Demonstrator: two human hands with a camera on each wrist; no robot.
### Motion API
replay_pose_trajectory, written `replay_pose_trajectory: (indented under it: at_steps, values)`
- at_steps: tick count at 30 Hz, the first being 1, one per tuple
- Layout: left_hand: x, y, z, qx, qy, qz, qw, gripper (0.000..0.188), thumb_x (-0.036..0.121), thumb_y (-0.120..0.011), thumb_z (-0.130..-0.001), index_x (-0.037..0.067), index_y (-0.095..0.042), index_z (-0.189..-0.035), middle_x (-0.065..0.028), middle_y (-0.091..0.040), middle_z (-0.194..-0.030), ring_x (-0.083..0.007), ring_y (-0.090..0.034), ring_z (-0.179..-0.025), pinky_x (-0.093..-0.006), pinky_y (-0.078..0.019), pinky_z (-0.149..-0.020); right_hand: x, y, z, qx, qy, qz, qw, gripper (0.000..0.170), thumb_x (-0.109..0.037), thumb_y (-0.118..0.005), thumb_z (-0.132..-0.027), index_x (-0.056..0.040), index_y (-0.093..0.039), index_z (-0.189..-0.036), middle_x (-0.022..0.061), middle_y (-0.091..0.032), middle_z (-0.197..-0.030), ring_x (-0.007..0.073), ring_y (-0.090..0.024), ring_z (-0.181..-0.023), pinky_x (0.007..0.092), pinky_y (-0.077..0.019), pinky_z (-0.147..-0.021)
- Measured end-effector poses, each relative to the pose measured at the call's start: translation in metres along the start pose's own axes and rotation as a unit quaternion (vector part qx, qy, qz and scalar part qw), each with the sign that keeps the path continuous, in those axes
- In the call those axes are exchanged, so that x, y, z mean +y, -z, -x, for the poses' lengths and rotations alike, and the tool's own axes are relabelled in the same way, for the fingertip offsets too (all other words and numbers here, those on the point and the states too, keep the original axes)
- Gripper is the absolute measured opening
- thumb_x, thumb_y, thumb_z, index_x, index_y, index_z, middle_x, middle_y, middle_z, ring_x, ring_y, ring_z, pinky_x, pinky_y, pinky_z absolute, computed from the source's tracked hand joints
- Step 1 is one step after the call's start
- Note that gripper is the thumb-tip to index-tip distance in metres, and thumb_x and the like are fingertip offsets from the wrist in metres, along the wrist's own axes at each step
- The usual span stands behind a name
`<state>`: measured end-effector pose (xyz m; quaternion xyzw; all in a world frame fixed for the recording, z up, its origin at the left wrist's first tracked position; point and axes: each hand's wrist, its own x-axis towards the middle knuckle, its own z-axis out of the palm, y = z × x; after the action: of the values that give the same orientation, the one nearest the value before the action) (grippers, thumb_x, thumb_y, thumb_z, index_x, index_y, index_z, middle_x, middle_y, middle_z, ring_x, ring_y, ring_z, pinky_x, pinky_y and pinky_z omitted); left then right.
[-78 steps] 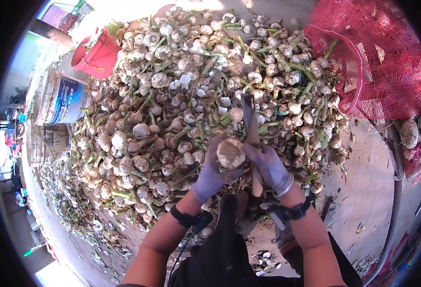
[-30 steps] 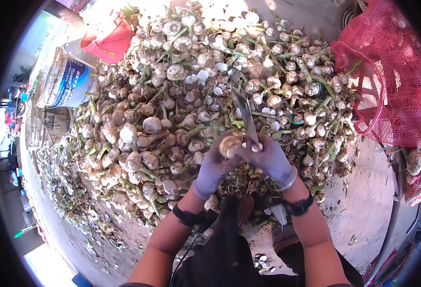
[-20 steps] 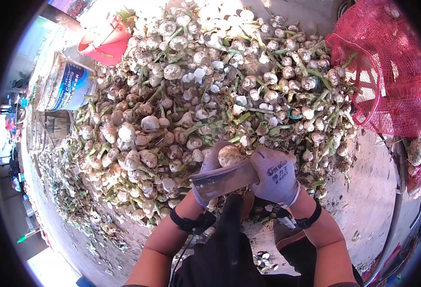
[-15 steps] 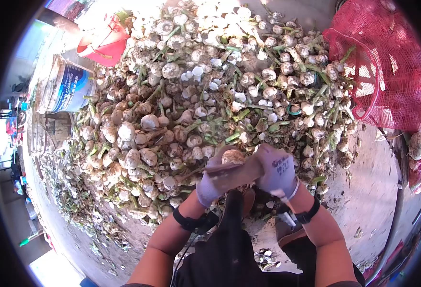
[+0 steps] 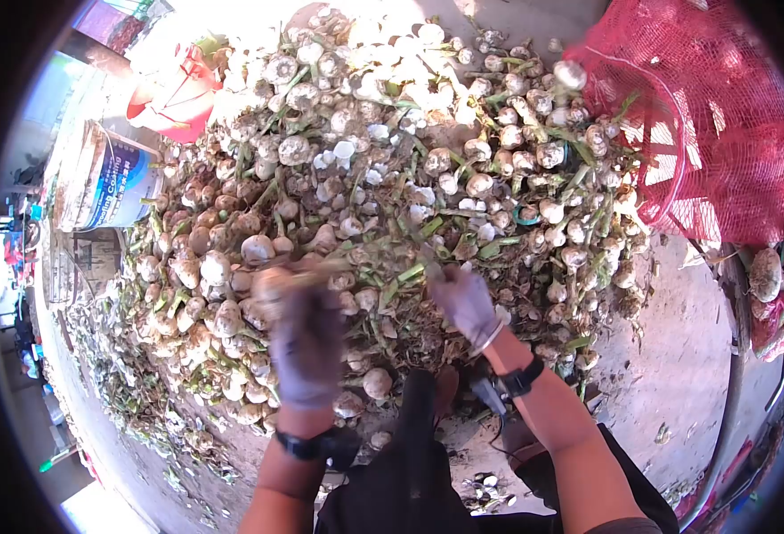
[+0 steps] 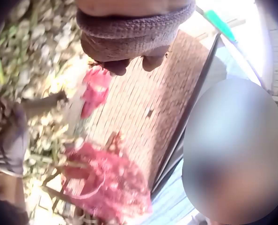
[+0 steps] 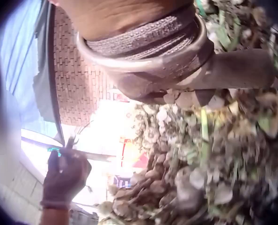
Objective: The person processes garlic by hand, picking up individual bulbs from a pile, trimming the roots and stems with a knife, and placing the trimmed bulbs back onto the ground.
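My left hand (image 5: pixel 307 347), gloved and blurred, is over the left part of the garlic heap. It holds a garlic bulb (image 5: pixel 276 289), smeared by motion, with its stalk pointing right. In the right wrist view that left hand (image 7: pixel 66 178) has its fingers curled round the stalk (image 7: pixel 97 156). My gloved right hand (image 5: pixel 465 303) grips a broad knife above the heap's middle. The knife's blade (image 6: pixel 43 103) shows from the side in the left wrist view and nearly edge-on in the head view. Its handle is hidden in the fist.
Garlic bulbs with stalks (image 5: pixel 294 149) cover the ground ahead. A pale bulb (image 5: pixel 570 76) overlaps the edge of the red mesh bag (image 5: pixel 730 133) at right. A red bucket (image 5: pixel 178 98) and a coating pail (image 5: pixel 112 182) stand at left. Trimmings lie near my feet.
The trimmed bulb has left my left hand, which moved left and now holds another, stalked one. My right hand drew back from it, its knife turning to point forward. A pale bulb appears by the bag.
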<state>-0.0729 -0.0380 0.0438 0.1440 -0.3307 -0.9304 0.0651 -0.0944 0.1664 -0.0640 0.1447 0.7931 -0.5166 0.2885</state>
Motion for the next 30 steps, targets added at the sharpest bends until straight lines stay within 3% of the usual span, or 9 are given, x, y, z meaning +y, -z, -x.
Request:
replay_pose_trajectory:
  at_steps: [3, 7, 9, 11, 14, 19, 21, 26, 30]
  values:
    - [0.07, 0.057, -0.007, 0.0, -0.097, 0.047, 0.994, 0.023, 0.028, -0.055, -0.098, 0.006, -0.062, -0.104, -0.0076, -0.064, -0.102, -0.0162, -0.061, -0.094, -0.0268, -0.0519, -0.081, -0.014, 0.048, -0.069, 0.307, 0.193, 0.262, 0.895, 0.038, -0.03, -0.064, -0.08, 0.0027, -0.061, -0.1, 0.0179, -0.066, -0.092, 0.0316, -0.065, -0.078, 0.0406, -0.0527, -0.071]
    - [0.034, 0.044, 0.011, 0.022, 0.046, 0.023, 0.998, 0.039, 0.034, -0.056, -0.097, 0.004, -0.055, -0.121, -0.0095, -0.061, -0.111, -0.0197, -0.061, -0.095, -0.0327, -0.0516, -0.087, 0.004, 0.08, -0.148, 0.253, 0.202, 0.417, 0.849, 0.045, -0.031, -0.067, -0.078, 0.0028, -0.059, -0.107, 0.0203, -0.064, -0.105, 0.0352, -0.065, -0.09, 0.0422, -0.0532, -0.08]
    - [-0.004, 0.04, 0.014, -0.084, 0.092, -0.22, 0.967, 0.052, 0.029, -0.065, -0.091, 0.003, -0.046, -0.132, -0.0103, -0.056, -0.121, -0.0198, -0.06, -0.103, -0.0315, -0.0496, -0.09, -0.002, 0.078, -0.143, 0.249, 0.254, 0.464, 0.812, 0.052, -0.034, -0.069, -0.077, 0.0031, -0.058, -0.111, 0.0222, -0.063, -0.109, 0.0365, -0.066, -0.089, 0.0417, -0.0549, -0.08]
    - [-0.047, 0.033, 0.009, -0.097, 0.062, -0.442, 0.889, 0.068, 0.023, -0.075, -0.081, 0.002, -0.041, -0.137, -0.0121, -0.053, -0.128, -0.023, -0.056, -0.113, -0.0322, -0.0468, -0.094, -0.043, 0.074, -0.072, 0.071, 0.116, 0.212, 0.968, 0.046, -0.032, -0.07, -0.081, 0.0037, -0.06, -0.108, 0.0159, -0.068, -0.091, 0.0327, -0.067, -0.075, 0.0383, -0.0553, -0.072]
    - [-0.077, 0.03, -0.006, -0.215, -0.119, -0.584, 0.774, 0.074, 0.012, -0.079, -0.075, 0.003, -0.04, -0.138, -0.0115, -0.051, -0.129, -0.0221, -0.049, -0.122, -0.0347, -0.0396, -0.104, -0.042, 0.043, 0.009, 0.007, 0.042, -0.117, 0.992, 0.041, -0.033, -0.072, -0.082, 0.0031, -0.061, -0.098, 0.0117, -0.065, -0.075, 0.021, -0.062, -0.064, 0.0353, -0.052, -0.062]
    - [-0.073, 0.039, 0.006, -0.266, 0.026, -0.561, 0.784, 0.075, 0.011, -0.078, -0.076, 0.003, -0.036, -0.137, -0.0114, -0.053, -0.126, -0.02, -0.049, -0.122, -0.0353, -0.0389, -0.104, -0.036, 0.045, 0.08, 0.035, 0.095, -0.052, 0.993, 0.035, -0.028, -0.072, -0.076, 0.0005, -0.059, -0.093, 0.0129, -0.062, -0.078, 0.0233, -0.062, -0.067, 0.0366, -0.0502, -0.061]
    - [-0.075, 0.044, 0.012, -0.251, 0.093, -0.402, 0.876, 0.075, 0.011, -0.078, -0.076, 0.003, -0.034, -0.136, -0.0102, -0.055, -0.12, -0.0171, -0.054, -0.11, -0.0333, -0.0446, -0.098, -0.033, 0.048, 0.088, 0.085, 0.343, 0.228, 0.907, 0.029, -0.017, -0.069, -0.066, -0.0017, -0.058, -0.089, 0.0136, -0.059, -0.085, 0.0311, -0.063, -0.072, 0.0393, -0.0499, -0.062]
    - [-0.075, 0.034, 0.026, -0.204, 0.26, -0.213, 0.919, 0.067, 0.003, -0.074, -0.08, 0.009, -0.036, -0.135, -0.0094, -0.057, -0.114, -0.0162, -0.059, -0.101, -0.0341, -0.0521, -0.089, -0.041, 0.046, 0.097, 0.045, 0.34, 0.338, 0.876, 0.038, -0.02, -0.069, -0.055, -0.003, -0.058, -0.087, 0.0146, -0.057, -0.086, 0.0338, -0.062, -0.075, 0.0404, -0.0508, -0.064]
    - [-0.094, 0.057, 0.031, -0.193, 0.222, -0.268, 0.918, 0.061, 0.0, -0.07, -0.083, 0.009, -0.038, -0.134, -0.0083, -0.057, -0.115, -0.0166, -0.06, -0.102, -0.0345, -0.0535, -0.089, -0.036, 0.041, 0.101, 0.022, 0.333, 0.303, 0.892, 0.038, -0.023, -0.071, -0.055, -0.0043, -0.058, -0.086, 0.013, -0.057, -0.084, 0.0335, -0.062, -0.074, 0.0406, -0.0509, -0.064]
